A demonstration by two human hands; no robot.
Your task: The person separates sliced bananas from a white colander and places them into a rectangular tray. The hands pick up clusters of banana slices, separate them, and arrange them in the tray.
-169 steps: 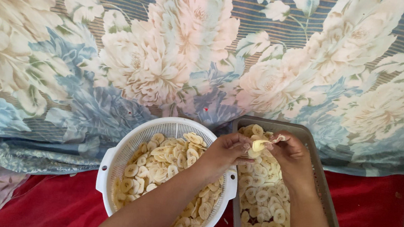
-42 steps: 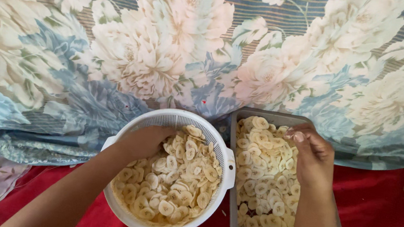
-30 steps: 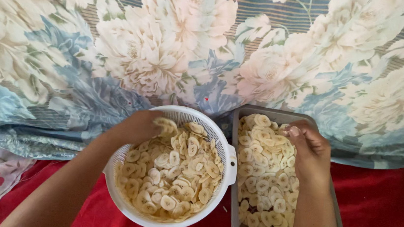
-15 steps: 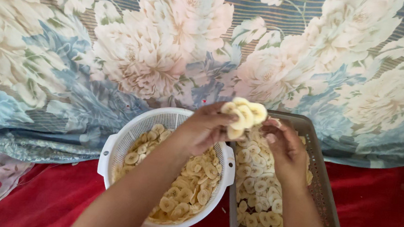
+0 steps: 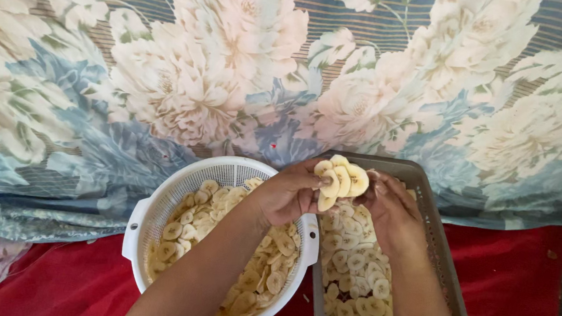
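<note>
Your left hand (image 5: 288, 194) clenched a stack of slices (image 5: 340, 181) above the gap between the white colander (image 5: 152, 214) and the grey tray (image 5: 446, 263). Your right hand (image 5: 389, 210) pinched the stack's far edge, so both grips grasped it. More slices filled both containers on the red cloth (image 5: 516, 284).

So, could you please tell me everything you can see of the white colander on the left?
The white colander looks like plastic: a round bowl with a finely perforated wall and a flat handle tab on each side of its rim. It sits upright on a red cloth, its right rim against the grey tray. Pale yellow banana slices lie piled inside, leaving the far wall bare. The left hand and forearm cross above its right half.
</note>
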